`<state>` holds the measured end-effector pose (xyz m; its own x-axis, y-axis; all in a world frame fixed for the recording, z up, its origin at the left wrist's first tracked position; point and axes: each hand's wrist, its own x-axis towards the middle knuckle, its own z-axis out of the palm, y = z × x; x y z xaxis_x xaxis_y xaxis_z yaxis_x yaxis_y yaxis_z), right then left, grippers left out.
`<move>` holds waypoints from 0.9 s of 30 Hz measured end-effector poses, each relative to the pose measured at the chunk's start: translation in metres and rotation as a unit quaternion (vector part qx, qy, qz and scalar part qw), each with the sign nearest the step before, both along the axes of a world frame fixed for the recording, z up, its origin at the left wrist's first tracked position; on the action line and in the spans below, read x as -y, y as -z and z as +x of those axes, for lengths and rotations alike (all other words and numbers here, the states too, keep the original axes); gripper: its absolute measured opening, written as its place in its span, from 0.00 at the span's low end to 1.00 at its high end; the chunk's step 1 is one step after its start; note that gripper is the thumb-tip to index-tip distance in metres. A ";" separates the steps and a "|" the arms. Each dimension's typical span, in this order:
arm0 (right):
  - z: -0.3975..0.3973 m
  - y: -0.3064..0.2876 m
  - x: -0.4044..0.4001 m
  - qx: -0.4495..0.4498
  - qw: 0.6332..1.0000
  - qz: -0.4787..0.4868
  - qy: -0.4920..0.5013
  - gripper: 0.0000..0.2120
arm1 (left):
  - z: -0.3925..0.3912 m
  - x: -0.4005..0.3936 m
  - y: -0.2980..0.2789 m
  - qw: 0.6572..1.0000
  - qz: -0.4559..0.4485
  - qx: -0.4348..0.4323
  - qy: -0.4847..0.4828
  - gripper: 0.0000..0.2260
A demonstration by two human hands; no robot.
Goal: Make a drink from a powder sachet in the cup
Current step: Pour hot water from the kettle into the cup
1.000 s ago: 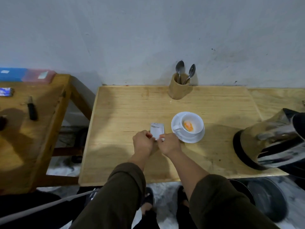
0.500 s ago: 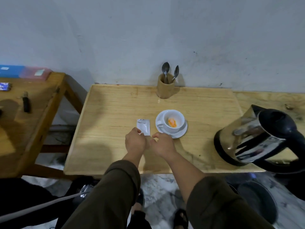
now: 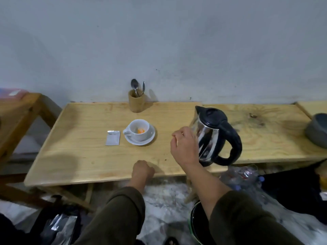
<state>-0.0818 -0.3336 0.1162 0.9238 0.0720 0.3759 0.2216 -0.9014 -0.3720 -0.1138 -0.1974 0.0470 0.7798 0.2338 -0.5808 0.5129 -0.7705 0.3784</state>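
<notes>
Both hands have left the sachet: right hand open, reaching toward kettle; left hand fisted, empty; powder sits in cup, so water next.

Holder: wooden cup, top centre by wall, 2 spoons standing in it.
Grey bowl: far right edge, on tabletop, partly cut off.
Side table: upper left, apart from main one.
Floor: plastic bottles, lower right.
</notes>
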 end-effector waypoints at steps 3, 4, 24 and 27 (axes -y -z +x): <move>-0.001 -0.020 0.038 0.081 0.991 -0.035 0.099 0.06 | -0.003 0.015 -0.002 0.999 0.016 -0.017 0.032 0.22; -0.003 -0.025 0.049 0.095 0.986 -0.035 0.129 0.06 | -0.004 0.017 0.000 0.999 0.021 -0.026 0.038 0.23; 0.006 -0.031 0.131 -0.156 0.890 0.309 0.297 0.07 | 0.004 0.019 0.011 0.998 0.033 -0.046 0.042 0.25; 0.009 -0.036 0.125 -0.141 0.900 0.299 0.285 0.07 | 0.007 0.011 0.009 0.998 0.022 -0.051 0.039 0.25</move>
